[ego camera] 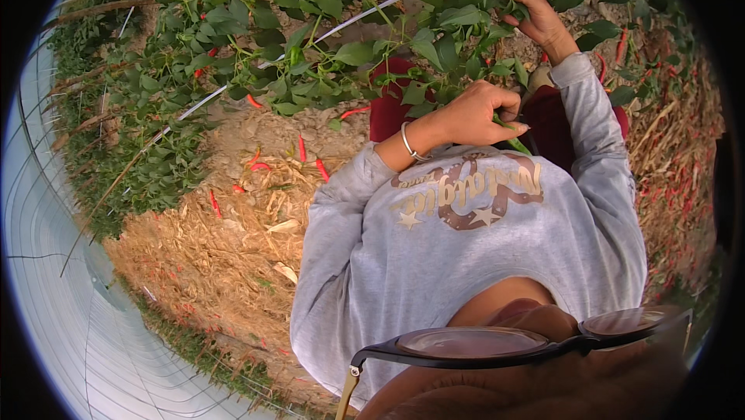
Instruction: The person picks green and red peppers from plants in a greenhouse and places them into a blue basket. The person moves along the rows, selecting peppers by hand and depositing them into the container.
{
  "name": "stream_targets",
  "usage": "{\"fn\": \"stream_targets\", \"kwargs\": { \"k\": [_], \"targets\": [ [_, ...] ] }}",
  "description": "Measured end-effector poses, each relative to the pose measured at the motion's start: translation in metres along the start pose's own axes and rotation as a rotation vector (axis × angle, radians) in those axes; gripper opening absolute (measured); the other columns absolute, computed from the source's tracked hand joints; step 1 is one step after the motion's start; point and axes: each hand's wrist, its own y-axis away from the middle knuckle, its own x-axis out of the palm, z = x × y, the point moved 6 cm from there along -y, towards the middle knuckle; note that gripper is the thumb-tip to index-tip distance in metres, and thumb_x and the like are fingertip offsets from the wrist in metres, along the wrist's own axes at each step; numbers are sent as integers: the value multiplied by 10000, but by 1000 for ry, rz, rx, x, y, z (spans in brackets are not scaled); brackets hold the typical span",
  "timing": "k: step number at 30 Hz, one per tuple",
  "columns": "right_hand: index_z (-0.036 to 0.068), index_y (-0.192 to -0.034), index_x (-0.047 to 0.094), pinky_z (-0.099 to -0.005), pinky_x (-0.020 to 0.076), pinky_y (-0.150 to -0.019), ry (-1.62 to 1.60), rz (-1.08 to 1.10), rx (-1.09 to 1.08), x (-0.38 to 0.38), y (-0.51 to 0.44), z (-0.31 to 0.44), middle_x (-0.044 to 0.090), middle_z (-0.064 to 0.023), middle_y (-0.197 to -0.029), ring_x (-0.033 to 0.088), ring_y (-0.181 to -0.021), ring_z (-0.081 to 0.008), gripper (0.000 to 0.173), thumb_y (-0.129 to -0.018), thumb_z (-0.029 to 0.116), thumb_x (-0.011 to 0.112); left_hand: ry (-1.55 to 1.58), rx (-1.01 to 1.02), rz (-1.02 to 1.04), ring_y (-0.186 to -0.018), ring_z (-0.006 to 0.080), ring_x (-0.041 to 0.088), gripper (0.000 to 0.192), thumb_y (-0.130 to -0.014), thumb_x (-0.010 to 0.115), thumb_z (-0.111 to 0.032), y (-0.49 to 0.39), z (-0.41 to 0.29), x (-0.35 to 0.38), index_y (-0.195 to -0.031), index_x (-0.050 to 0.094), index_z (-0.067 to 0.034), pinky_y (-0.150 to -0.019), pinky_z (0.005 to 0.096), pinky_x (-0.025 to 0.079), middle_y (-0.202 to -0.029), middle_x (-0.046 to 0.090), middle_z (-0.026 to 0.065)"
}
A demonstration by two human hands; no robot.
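Observation:
My left hand (474, 114), with a metal bangle at the wrist, is closed around green chili peppers (517, 145) in front of my chest. Their green ends stick out beside the thumb. Farther out and to the right, my right hand (532, 15) reaches into a leafy pepper plant (465, 15). Its bent fingers pinch greenery by a stem; leaves partly hide the fingertips, so the exact part held is unclear. A green pepper (295, 56) hangs among the leaves on the left.
Red chili peppers (302, 148) lie scattered on soil and dry straw (279, 210). A white line (204, 98) crosses the plants. Wooden stakes (99, 9) and more pepper plants (157, 169) stand left, near translucent sheeting (52, 315). My knees in dark red trousers (389, 114) are under the foliage.

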Motion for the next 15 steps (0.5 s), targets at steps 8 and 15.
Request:
{"fn": "stream_targets", "kwargs": {
  "k": [8,15],
  "targets": [
    [62,-1260,563,-267,390,-541,-232,-167,-98,-35,61,67,537,-232,-1293,540,-811,-204,376,-967,293,516,145,57,-282,-513,117,395,360,-840,690,-108,73,-19,-88,-617,416,-37,-489,276,320,-559,414,20],
    [73,-1345,529,-278,440,-594,-276,-83,-252,-64,56,79,556,-227,-1303,608,-987,-230,437,-958,271,571,8,-424,-321,-477,69,429,349,-960,591,-221,105,18,-110,-690,571,-1,-458,249,339,-550,473,3]
  ]
}}
